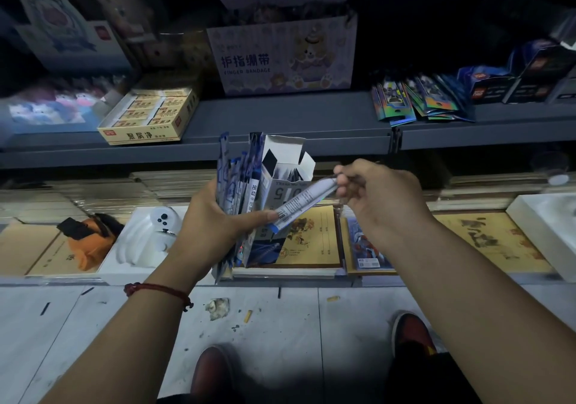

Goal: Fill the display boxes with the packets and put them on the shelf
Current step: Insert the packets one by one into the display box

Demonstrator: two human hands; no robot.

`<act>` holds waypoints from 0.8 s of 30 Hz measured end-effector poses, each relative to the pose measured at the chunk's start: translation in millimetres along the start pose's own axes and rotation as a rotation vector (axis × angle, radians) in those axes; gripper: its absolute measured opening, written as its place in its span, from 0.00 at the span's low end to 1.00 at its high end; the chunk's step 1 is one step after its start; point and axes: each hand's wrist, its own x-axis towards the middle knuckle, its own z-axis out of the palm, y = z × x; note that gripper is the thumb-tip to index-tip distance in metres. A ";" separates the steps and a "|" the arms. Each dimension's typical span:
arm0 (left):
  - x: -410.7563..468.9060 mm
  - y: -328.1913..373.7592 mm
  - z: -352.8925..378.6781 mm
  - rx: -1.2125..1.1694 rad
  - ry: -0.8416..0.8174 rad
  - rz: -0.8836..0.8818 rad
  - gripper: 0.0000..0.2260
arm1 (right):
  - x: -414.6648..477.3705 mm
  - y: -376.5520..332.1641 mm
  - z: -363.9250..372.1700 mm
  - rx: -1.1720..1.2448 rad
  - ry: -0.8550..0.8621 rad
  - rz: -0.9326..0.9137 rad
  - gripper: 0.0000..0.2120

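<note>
My left hand (215, 221) grips a bundle of long blue-and-white packets (235, 179) together with a small white display box (285, 171) whose top flaps stand open. My right hand (378, 195) pinches the upper end of one single packet (304, 202), which slants down to the left; its lower end touches my left thumb in front of the box. Both hands hover in front of the grey shelf (280, 113), above stacked notebooks (311, 238) on the lower level.
On the shelf stand a yellow eraser box (149, 117), a finger-bandage carton (280, 57), loose shiny packets (417, 101) and dark boxes (511, 82). Below lie a white tray (140, 241), an orange item (90, 241) and notebooks. My shoes (215, 372) stand on the littered tile floor.
</note>
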 end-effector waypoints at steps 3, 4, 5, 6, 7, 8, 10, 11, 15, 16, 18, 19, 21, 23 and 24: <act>0.3 1.4 1.6 -0.008 -0.017 0.009 0.27 | 2.2 0.4 2.4 0.053 0.109 -0.071 0.05; -0.2 1.9 1.6 -0.010 -0.020 0.012 0.25 | 3.9 -2.1 1.8 0.061 0.149 -0.123 0.06; -0.6 2.7 1.8 -0.007 -0.020 0.018 0.23 | 6.0 -6.5 0.3 0.070 0.182 -0.173 0.08; -1.3 3.8 1.7 0.000 -0.017 0.026 0.21 | 7.5 -11.7 -1.9 0.081 0.199 -0.217 0.10; -2.0 4.3 1.5 0.008 -0.014 0.034 0.20 | 8.4 -17.2 -3.8 0.100 0.186 -0.251 0.11; -3.2 5.1 1.4 0.012 -0.014 0.039 0.19 | 7.9 -22.0 -5.4 0.125 0.146 -0.277 0.12; -4.9 6.4 1.2 0.003 -0.032 0.038 0.18 | 5.4 -28.3 -6.6 0.176 0.053 -0.310 0.13; -5.6 7.2 1.6 -0.001 -0.049 0.038 0.18 | 3.7 -29.7 -6.1 0.192 0.025 -0.324 0.14; -7.4 10.5 4.0 0.007 -0.096 0.045 0.19 | 3.2 -26.3 -6.7 0.028 0.054 -0.443 0.15; -7.6 10.8 4.2 0.008 -0.102 0.047 0.19 | 4.0 -23.7 -7.9 -0.061 0.078 -0.501 0.16; -8.1 11.6 4.5 0.007 -0.114 0.044 0.19 | 4.2 -20.7 -9.0 -0.204 0.128 -0.612 0.20; -8.4 11.8 4.4 0.006 -0.118 0.043 0.19 | 3.6 -20.7 -8.9 -0.248 0.148 -0.650 0.21; -9.1 11.9 3.9 0.007 -0.121 0.039 0.20 | 3.3 -20.7 -9.8 -0.280 0.168 -0.700 0.19; -9.0 10.9 3.3 0.011 -0.120 0.033 0.21 | 5.9 -20.6 -11.7 -0.295 0.185 -0.732 0.13; -9.0 10.4 3.2 0.015 -0.119 0.030 0.22 | 6.9 -20.0 -12.6 -0.304 0.192 -0.749 0.11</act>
